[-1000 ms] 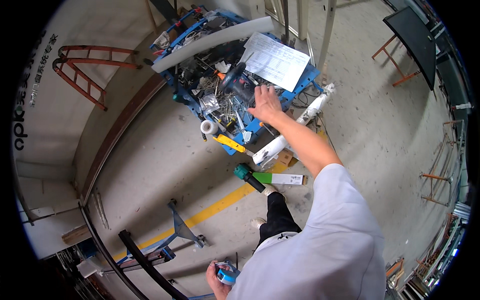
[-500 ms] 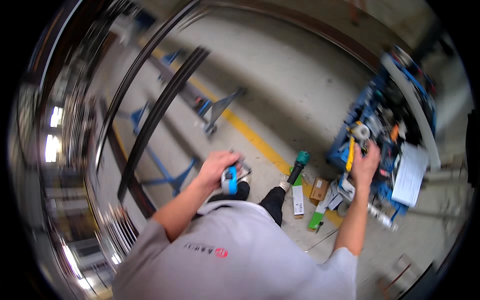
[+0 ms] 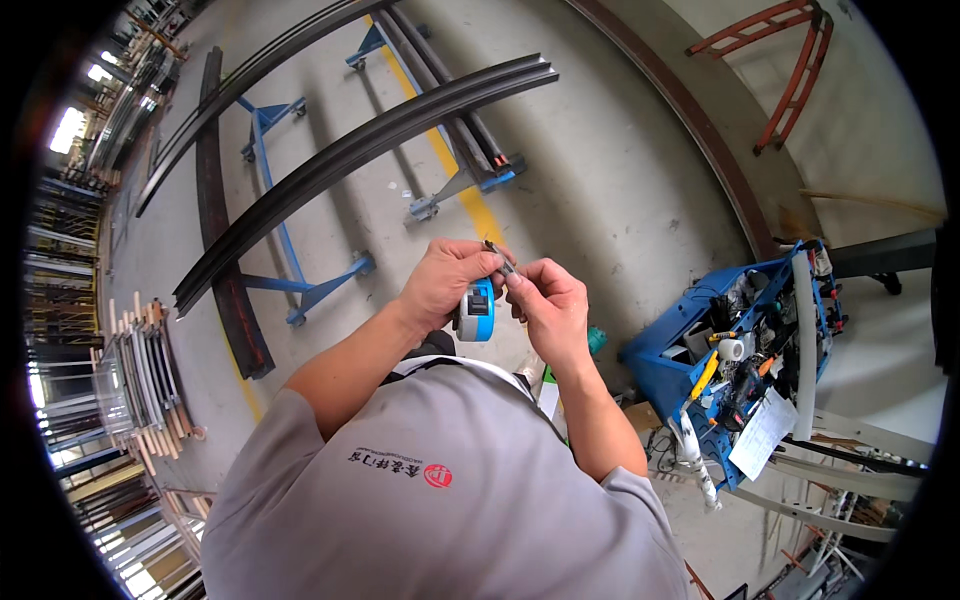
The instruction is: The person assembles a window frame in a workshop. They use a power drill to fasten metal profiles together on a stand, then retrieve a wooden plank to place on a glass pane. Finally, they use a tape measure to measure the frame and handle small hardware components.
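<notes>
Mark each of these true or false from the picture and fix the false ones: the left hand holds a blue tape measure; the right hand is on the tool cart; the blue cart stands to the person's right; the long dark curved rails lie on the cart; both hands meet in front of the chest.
1. The left hand holds a blue tape measure. True.
2. The right hand is on the tool cart. False: it is up at the tape measure, pinching a small thin piece by its fingertips.
3. The blue cart stands to the person's right. True.
4. The long dark curved rails lie on the cart. False: they rest on blue stands on the floor, ahead and to the left.
5. Both hands meet in front of the chest. True.
</notes>
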